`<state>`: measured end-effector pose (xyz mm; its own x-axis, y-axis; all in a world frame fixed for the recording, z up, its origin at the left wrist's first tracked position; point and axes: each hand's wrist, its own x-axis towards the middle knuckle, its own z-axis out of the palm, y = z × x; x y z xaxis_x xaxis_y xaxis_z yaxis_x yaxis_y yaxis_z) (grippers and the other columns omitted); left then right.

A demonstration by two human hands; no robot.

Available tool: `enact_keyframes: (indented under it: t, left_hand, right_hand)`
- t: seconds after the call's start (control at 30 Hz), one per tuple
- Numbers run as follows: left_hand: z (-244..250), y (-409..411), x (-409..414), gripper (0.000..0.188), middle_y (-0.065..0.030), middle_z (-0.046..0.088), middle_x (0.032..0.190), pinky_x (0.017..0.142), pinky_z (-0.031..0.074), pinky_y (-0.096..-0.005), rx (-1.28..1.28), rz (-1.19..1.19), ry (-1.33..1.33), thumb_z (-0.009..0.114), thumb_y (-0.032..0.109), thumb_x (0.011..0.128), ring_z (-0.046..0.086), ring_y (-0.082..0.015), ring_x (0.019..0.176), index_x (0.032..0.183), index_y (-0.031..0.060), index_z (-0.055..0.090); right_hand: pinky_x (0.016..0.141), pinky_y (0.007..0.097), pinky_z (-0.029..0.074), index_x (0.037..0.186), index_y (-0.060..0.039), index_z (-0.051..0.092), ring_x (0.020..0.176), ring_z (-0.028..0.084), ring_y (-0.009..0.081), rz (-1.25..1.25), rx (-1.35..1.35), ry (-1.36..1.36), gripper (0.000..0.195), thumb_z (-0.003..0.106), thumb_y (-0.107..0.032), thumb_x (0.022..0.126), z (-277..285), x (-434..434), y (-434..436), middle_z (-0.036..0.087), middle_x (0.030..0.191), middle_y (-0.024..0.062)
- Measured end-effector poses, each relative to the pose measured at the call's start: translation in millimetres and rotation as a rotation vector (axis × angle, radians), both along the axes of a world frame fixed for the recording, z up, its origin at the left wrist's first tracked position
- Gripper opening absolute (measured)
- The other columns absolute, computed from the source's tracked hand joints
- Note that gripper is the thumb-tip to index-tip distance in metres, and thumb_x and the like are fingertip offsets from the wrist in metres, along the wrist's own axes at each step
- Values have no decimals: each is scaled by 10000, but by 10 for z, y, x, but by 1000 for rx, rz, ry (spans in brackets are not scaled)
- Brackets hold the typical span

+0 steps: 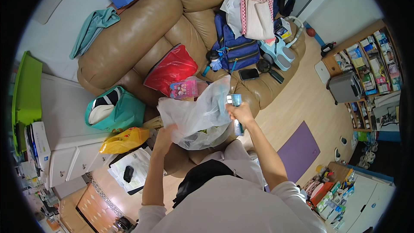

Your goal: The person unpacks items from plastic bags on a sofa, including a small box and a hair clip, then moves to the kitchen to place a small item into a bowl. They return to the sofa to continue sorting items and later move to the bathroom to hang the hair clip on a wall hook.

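Note:
A translucent white plastic bag (pixel 194 113) is spread in front of me over the sofa's front edge. My left hand (pixel 166 138), slightly blurred, grips the bag's near left rim. In my right hand (pixel 242 114) is a slim blue-and-white carton (pixel 238 128), held upright at the bag's right side. Something greenish shows dimly through the bag's lower part, too unclear to name. Just beyond the bag lies a pink printed packet (pixel 183 89). Behind that packet rests a shiny red plastic bag (pixel 174 68).
The brown leather sofa (pixel 145 16) carries a blue backpack (pixel 239 51), folded towels (pixel 258 16), a smartphone (pixel 248 74) and a handheld fan (pixel 268 69). To the left stand a teal tote bag (pixel 129 110) and a yellow plastic bag (pixel 126 140). A purple mat (pixel 299 152) lies on the floor.

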<state>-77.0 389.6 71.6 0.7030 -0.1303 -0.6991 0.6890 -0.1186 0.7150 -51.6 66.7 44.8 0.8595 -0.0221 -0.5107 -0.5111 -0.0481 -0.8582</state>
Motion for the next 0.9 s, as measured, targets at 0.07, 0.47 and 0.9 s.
enact_keyframes:
  t: [0.07,0.47,0.9]
  left_hand:
    - [-321,172,-31,396,-139,645,927,743,505,-393,570,-527,16,594,280,828,631,-273,816,1080,-23,567]
    - [-473,-854,781,762,-256,453,1263,1010,353,-400,759,-852,-676,679,123,695,417,-384,1201,1374,121,335]
    - [-388,-708,650,156,-143,663,770,651,508,-338,380,-249,-828,605,118,835,668,-242,730,952,16,590]
  right_hand:
    - [663,395,502,896,16,626,749,655,319,315,-484,-132,202,634,-152,785,184,66,66,648,817,227]
    - [735,414,485,1019,-18,631,816,628,367,323,-563,-246,313,680,-190,761,-168,-113,203,639,858,233]
    - [651,325,472,900,-3,636,661,564,127,302,-376,-70,238,718,-148,729,-322,-278,121,623,716,119]
